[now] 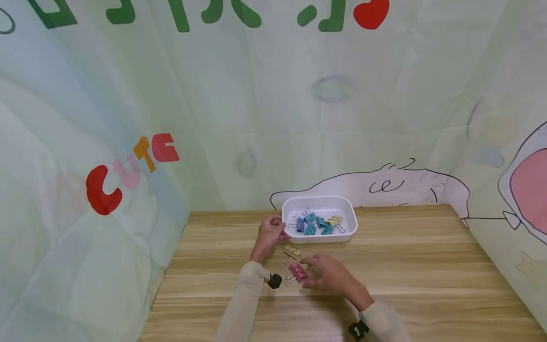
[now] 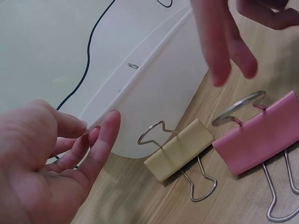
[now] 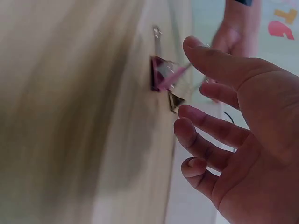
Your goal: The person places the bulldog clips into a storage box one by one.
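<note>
My left hand (image 1: 270, 233) pinches the left rim of a white plastic tray (image 1: 319, 239), thumb on one side and fingers on the other. Inside the tray lie several binder clips in teal, blue and pale yellow. A pink binder clip (image 1: 297, 271) lies on the table in front of the tray, with a pale yellow binder clip (image 2: 179, 150) beside it. Close to the right of the pink clip hovers my right hand (image 1: 331, 275), its fingers spread and loosely bent, holding nothing. In the right wrist view a gap shows between its fingers (image 3: 205, 123) and the clips.
The wooden table (image 1: 410, 266) reaches out to both sides of the tray. A printed cloth (image 1: 256, 118) hangs behind the table and along its sides, close to the tray's far edge. Both wrists wear small dark devices.
</note>
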A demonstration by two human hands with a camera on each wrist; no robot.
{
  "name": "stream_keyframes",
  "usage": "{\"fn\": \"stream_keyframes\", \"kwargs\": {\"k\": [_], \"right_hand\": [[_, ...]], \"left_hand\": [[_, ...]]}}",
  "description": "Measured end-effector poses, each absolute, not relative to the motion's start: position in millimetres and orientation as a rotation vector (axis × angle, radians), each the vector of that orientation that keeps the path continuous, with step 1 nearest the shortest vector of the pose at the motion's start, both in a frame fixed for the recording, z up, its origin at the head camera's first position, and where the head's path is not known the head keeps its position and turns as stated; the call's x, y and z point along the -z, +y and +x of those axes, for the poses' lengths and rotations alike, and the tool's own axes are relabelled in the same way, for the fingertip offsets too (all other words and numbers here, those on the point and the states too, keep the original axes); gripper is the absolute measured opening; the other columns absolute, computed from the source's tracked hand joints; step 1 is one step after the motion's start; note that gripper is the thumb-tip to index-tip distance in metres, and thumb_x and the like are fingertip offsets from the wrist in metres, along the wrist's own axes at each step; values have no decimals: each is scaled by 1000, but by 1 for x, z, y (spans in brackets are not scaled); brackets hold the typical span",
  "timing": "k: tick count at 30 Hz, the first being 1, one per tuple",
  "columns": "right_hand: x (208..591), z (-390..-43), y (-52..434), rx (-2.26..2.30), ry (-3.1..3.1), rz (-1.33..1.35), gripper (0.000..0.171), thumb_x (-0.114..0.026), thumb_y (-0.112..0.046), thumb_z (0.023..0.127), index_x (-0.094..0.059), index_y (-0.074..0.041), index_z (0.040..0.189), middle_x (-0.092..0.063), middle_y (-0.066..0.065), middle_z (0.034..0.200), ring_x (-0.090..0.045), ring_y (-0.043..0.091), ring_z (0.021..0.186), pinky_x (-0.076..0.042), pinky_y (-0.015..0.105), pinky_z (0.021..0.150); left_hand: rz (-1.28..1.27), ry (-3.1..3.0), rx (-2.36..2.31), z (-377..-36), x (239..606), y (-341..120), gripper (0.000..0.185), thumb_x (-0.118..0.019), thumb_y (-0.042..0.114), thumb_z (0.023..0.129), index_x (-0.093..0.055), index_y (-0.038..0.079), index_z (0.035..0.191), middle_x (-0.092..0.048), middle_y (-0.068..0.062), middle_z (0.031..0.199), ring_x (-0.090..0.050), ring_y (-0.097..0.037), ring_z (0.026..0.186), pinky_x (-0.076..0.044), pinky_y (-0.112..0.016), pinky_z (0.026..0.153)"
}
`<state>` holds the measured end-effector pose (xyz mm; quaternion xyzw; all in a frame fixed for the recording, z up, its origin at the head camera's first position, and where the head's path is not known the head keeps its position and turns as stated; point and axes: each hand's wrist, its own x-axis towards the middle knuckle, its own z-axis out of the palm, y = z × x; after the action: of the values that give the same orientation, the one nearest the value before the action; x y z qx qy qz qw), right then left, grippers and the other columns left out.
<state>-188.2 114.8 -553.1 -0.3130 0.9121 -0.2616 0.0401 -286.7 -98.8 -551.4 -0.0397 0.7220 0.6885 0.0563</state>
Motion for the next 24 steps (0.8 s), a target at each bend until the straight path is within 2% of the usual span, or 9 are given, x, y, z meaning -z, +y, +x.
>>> {"fn": "stream_keyframes", "kwargs": {"k": [5, 8, 14, 18, 24], "right_hand": [[566, -180, 106, 774, 2847, -906, 64, -87, -42, 83, -67, -11, 136, -69, 7, 117, -66, 23, 98, -63, 45, 83], [575, -177, 99, 740, 2914, -851, 61, -84, -46, 85, -67, -14, 134, -69, 5, 115, -67, 22, 94, -63, 42, 74], [588, -174, 89, 718, 3042, -823, 44, -84, -34, 87, -70, -17, 126, -63, 0, 98, -60, 15, 76, -53, 28, 55], [590, -172, 89, 752, 3073, -828, 40, -83, -23, 88, -71, -17, 125, -60, -2, 94, -56, 11, 72, -49, 24, 53], [591, -169, 89, 848, 3072, -822, 32, -82, -17, 89, -74, -19, 120, -62, -4, 93, -57, 10, 70, -50, 24, 54]], "left_hand": [[-135, 2191, -2080, -287, 552, -98, 33, -57, -1, 104, -52, -11, 135, -58, -21, 113, -70, -28, 81, -68, -40, 79], [-136, 2185, -2088, -287, 552, -99, 33, -57, -1, 104, -52, -11, 135, -58, -22, 114, -70, -29, 82, -68, -41, 79], [-131, 2184, -2088, -288, 553, -98, 33, -57, -2, 104, -52, -11, 135, -58, -22, 114, -69, -26, 80, -68, -41, 79], [-117, 2195, -2093, -288, 553, -98, 32, -57, -2, 104, -52, -12, 134, -58, -22, 113, -69, -26, 79, -68, -44, 80], [-127, 2203, -2094, -288, 554, -98, 31, -56, -2, 104, -53, -12, 134, -59, -23, 114, -69, -28, 81, -67, -48, 84]]}}
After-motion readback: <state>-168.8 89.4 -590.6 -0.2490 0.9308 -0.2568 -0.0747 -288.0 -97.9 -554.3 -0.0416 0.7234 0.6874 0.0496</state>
